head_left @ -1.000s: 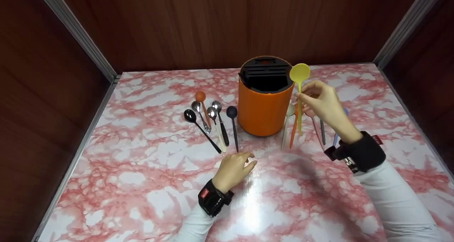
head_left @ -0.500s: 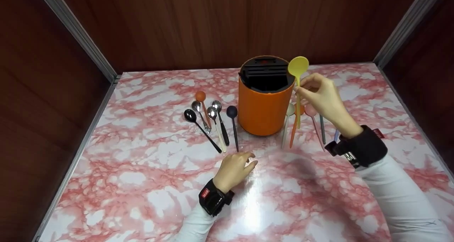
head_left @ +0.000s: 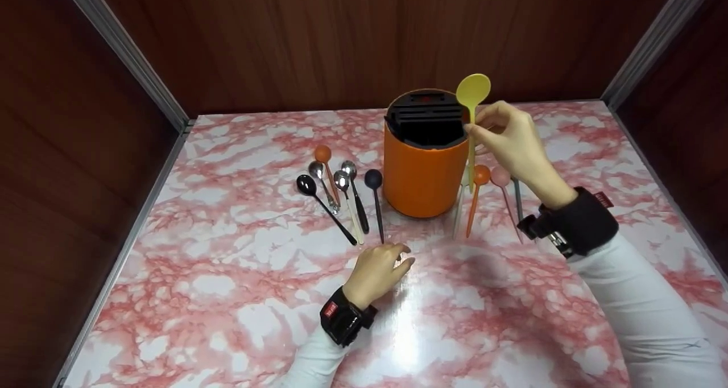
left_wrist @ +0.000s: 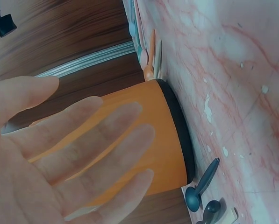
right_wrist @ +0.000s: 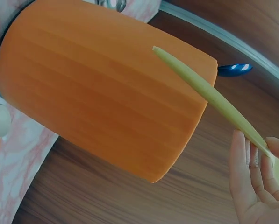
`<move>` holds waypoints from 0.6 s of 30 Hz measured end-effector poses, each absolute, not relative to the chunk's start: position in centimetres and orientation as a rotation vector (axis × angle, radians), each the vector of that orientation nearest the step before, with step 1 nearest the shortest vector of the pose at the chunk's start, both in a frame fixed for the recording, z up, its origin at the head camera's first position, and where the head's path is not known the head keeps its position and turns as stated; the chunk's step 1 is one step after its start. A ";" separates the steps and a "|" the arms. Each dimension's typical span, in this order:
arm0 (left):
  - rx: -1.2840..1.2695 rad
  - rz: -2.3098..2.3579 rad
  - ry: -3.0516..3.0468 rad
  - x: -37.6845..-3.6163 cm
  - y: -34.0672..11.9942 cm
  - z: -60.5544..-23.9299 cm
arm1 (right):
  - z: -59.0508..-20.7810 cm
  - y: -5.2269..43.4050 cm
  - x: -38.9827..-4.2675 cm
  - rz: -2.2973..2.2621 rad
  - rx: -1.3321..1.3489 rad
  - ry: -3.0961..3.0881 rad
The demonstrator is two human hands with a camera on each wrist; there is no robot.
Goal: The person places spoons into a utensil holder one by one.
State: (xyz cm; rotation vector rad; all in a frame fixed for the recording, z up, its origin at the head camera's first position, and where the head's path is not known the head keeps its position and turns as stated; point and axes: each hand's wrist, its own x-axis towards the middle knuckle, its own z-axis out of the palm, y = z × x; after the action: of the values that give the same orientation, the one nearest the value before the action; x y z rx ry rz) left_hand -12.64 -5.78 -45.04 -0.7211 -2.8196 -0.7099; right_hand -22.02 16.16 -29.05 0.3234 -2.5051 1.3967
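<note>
Right hand (head_left: pixel 512 143) pinches the handle of a yellow spoon (head_left: pixel 472 100) between thumb and fingertips. The spoon stands nearly upright, bowl uppermost, just beside the right rim of the orange holder (head_left: pixel 424 172); its lower handle runs down alongside the holder's wall, clear of the counter (head_left: pixel 227 274). The holder sits upright at mid-counter with a black slotted insert at its top. Left hand (head_left: pixel 378 268) rests on the counter near the holder, fingers relaxed and loosely spread, holding nothing. Left of the holder lie six spoons in a fan, among them a dark blue spoon (head_left: pixel 375 200). Right of the holder lie an orange spoon (head_left: pixel 476 197) and a pink spoon (head_left: pixel 505 192).
</note>
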 end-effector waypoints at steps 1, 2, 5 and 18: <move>-0.722 -0.710 -2.820 -12.6 -5.8 -45.0 | -28.9 16.0 -22.0 1.392 0.323 -2.504; -0.722 -0.711 -2.820 -12.6 -5.8 -45.0 | -28.8 15.9 -22.1 1.390 0.325 -2.500; -0.726 -0.707 -2.817 -12.6 -5.8 -45.0 | -28.2 15.6 -22.2 1.380 0.332 -2.487; -0.716 -0.701 -2.844 -12.5 -5.6 -44.9 | -26.2 14.4 -22.7 1.425 0.368 -2.439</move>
State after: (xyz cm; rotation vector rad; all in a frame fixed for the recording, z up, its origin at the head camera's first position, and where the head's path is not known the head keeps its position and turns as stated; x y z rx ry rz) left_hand -12.53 -5.64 -44.93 -0.7165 -2.8438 -0.7008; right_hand -22.70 14.39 -26.19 0.3675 -2.4387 1.4249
